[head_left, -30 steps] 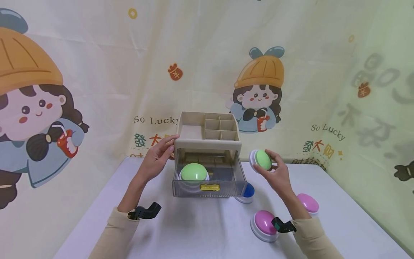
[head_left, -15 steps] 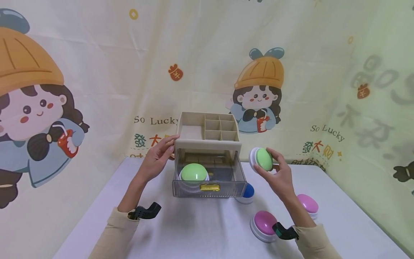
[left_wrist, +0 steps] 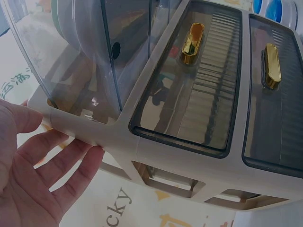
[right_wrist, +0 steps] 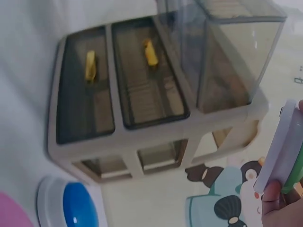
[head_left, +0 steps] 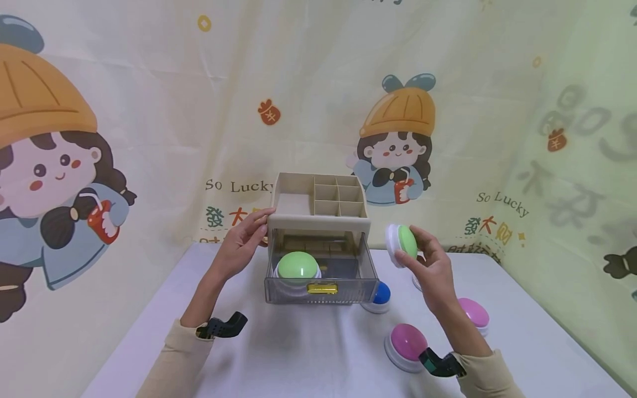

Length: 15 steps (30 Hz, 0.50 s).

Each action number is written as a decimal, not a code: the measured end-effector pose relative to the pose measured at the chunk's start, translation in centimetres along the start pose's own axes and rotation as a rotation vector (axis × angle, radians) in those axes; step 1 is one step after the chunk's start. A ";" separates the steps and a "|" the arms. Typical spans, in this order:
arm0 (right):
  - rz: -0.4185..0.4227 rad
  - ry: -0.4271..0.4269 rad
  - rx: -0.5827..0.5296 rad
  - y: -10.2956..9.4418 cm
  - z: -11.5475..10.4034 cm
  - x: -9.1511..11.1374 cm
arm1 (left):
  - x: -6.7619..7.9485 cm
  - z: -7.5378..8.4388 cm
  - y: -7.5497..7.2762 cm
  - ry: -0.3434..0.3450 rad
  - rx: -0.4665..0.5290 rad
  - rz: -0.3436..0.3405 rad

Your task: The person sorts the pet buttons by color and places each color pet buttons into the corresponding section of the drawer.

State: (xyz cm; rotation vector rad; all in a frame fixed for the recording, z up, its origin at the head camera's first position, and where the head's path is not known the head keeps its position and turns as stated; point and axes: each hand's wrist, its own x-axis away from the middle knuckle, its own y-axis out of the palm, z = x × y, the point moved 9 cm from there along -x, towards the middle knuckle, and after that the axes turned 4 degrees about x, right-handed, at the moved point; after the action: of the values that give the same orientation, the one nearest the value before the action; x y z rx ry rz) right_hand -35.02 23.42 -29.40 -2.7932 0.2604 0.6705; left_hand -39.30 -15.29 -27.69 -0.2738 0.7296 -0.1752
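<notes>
In the head view my right hand holds a green-topped buzzer button by its edge, tilted sideways above the table and right of a small beige drawer organizer. The white base and green edge of this held button show at the right of the right wrist view. My left hand rests against the organizer's left side, fingers spread and slightly bent. The organizer's clear top drawer is pulled out; another green button sits in its left part. Two lower drawers are closed.
A blue button stands beside the organizer at its right. Two pink buttons are on the white table further right, and a white rim peeks out behind my right hand. A printed cloth hangs behind.
My right hand has turned the held green button so more of its white base faces the organizer. My left hand, the organizer and the drawer stay put.
</notes>
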 end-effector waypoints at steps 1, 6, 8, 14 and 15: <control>-0.011 0.017 -0.033 0.1 0.0 0.1 | 0.0 0.0 0.0 0.000 -0.001 0.000; -0.052 0.061 -0.130 0.6 -0.3 0.4 | 0.0 0.0 0.0 0.003 -0.003 0.000; -0.063 0.062 -0.151 0.8 -0.6 0.5 | 0.0 0.0 0.0 0.002 -0.004 0.001; -0.098 0.041 -0.197 1.5 -2.2 1.0 | 0.1 -0.1 0.0 0.002 -0.003 -0.002; -0.104 0.037 -0.205 1.7 -2.5 1.1 | 0.1 -0.1 0.0 0.002 -0.002 -0.002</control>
State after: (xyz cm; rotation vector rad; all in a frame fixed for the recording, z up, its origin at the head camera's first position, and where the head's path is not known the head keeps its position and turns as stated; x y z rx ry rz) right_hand -33.37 21.00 -28.13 -2.9913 0.0545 0.6555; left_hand -39.35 -15.38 -27.81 -0.2766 0.7318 -0.1771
